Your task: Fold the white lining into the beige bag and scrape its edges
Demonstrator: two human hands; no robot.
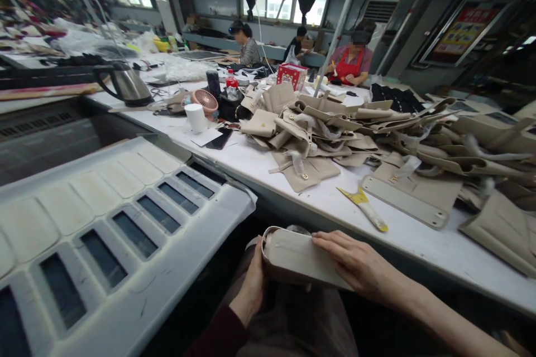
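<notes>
A beige bag piece [299,254] with a long flat rounded panel facing up rests over my lap, between both hands. My left hand [253,281] grips its left end, with the thumb at the rim. Across the right part of the panel lies my right hand [352,259], its fingers bent over the top edge. On the table beyond, a yellow-stained spatula-like tool [363,207] lies beside a loose rounded beige panel [404,201]. The underside of the held piece is hidden.
A large pile of beige bag pieces [335,122] covers the table's right side. White cup [195,118], pink fan [204,101], phone [220,138] and steel kettle [125,85] stand or lie farther back. At left is a board with cut-outs [138,234]. Several people sit beyond.
</notes>
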